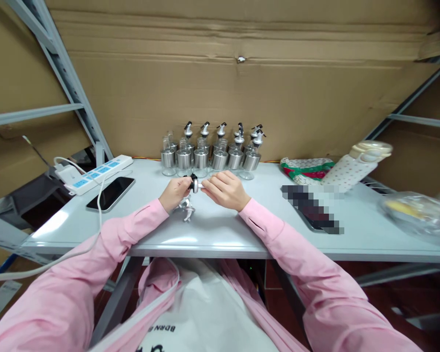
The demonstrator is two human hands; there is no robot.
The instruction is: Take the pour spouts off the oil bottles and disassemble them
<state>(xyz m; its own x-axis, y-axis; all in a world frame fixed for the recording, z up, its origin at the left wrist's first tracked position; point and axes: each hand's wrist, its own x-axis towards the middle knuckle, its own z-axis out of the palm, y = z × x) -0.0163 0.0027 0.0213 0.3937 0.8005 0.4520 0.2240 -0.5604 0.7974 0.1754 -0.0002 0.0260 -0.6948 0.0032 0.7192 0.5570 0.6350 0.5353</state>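
Observation:
My left hand (175,191) and my right hand (225,189) meet over the middle of the grey table (220,234). Between them they pinch a small pourer spout (195,184) with a black cap and a white stem. Both hands are closed on it. More loose metal spouts (186,209) lie on the table just below my left hand. Behind the hands stands a cluster of several glass oil bottles (210,155) with steel bands, most of them fitted with spouts.
A white power strip (95,175) and a black phone (111,193) lie at the left, with a white cable (95,215) trailing off the front edge. At the right are a blurred-out dark object (311,208), a patterned cloth (306,168), a dotted bottle-like item (355,166) and a plastic bag (418,210).

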